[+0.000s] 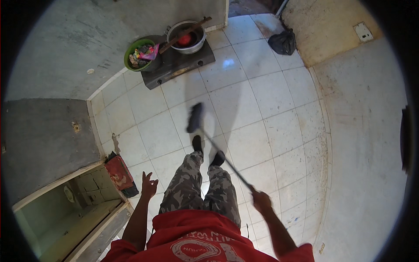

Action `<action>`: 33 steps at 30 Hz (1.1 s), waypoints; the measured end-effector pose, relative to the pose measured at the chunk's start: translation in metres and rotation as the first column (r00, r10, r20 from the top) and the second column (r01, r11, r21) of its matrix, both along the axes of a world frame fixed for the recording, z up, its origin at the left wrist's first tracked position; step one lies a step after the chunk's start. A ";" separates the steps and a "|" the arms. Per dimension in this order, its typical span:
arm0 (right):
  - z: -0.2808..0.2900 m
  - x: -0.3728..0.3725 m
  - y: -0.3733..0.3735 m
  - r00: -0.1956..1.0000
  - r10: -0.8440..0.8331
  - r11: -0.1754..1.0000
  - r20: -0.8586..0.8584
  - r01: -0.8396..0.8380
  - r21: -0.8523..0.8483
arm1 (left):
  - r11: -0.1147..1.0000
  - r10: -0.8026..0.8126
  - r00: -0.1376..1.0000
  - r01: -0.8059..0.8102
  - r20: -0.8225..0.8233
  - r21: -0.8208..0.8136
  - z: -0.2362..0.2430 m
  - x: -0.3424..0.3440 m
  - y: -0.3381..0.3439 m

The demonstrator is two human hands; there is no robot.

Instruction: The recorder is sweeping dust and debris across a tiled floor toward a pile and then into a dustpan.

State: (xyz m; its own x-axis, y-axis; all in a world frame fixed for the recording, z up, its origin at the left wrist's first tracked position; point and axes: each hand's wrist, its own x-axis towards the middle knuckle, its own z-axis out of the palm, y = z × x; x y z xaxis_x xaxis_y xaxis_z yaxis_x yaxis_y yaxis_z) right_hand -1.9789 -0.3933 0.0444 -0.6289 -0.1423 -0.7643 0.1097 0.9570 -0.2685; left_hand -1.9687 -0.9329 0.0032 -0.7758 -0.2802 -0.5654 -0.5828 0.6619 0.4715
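Note:
My right hand [262, 201] is closed round the handle of a long broom [219, 150]. Its dark, slightly blurred bristle head [194, 118] is over the white tiles just ahead of my feet. My left hand [149, 185] hangs free at my left side, its fingers apart and nothing in them. Nearest to that hand is a red and dark flat object [118, 173], like a dustpan or box, at the doorway's edge.
A dark two-knob stove [179, 70] stands on the floor by the far wall, bearing a metal pot [192, 47] with a wooden stick across it. Beside the pot is a green bin [129, 59] of wrappers. A black plastic bag [283, 42] lies far right. At left, a doorway [65, 179] opens.

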 end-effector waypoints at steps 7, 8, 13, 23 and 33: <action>-0.133 -0.188 -0.217 0.989 0.038 0.995 -0.143 -0.051 -0.089 | 0.998 0.031 0.999 -0.030 -0.025 0.052 0.019 -0.095 -0.004; -0.160 -0.198 -0.205 0.985 -0.010 1.000 -0.172 0.006 -0.027 | 0.998 0.042 0.999 -0.043 0.027 0.052 0.022 -0.107 -0.002; -0.137 -0.183 -0.025 0.942 -0.270 0.963 -0.198 0.270 -0.027 | 0.996 -0.024 0.999 0.027 -0.041 0.085 0.009 -0.149 -0.031; 0.049 -0.091 0.082 0.848 -0.486 0.696 -0.212 0.522 0.493 | 0.983 -0.148 0.989 0.150 -0.027 0.103 -0.042 -0.244 -0.032; -0.071 -0.241 0.004 0.878 -0.426 0.892 -0.217 0.447 0.060 | 0.725 -0.490 0.828 0.561 -0.273 0.400 0.017 -0.368 0.258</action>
